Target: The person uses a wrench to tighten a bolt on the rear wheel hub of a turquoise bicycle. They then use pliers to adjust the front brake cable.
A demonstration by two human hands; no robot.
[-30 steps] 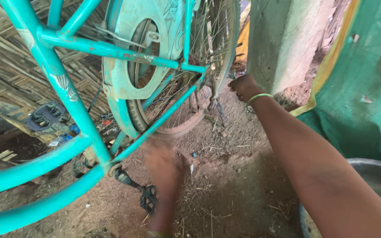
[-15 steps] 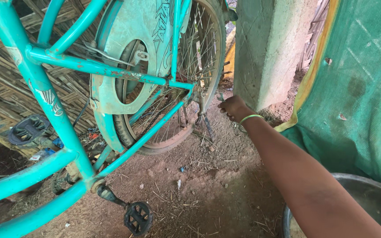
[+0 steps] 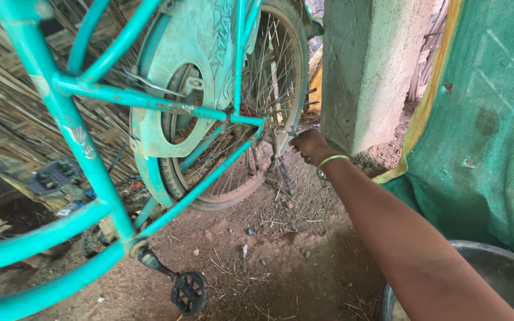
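Left hand had dropped out of view; right hand (image 3: 309,145) stayed at rear axle (image 3: 273,128) of teal bicycle (image 3: 90,172), grip closed, contents unclear.

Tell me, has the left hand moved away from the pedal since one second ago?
Yes. It was by the pedal then; now it is out of view. The right hand is at the rear axle beside the pillar.

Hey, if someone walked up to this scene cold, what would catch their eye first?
Most striking is the turquoise bicycle frame filling the left side, with its rear wheel and chain guard up top. The right hand, a green bangle on its wrist, reaches to the rear axle beside a concrete pillar.
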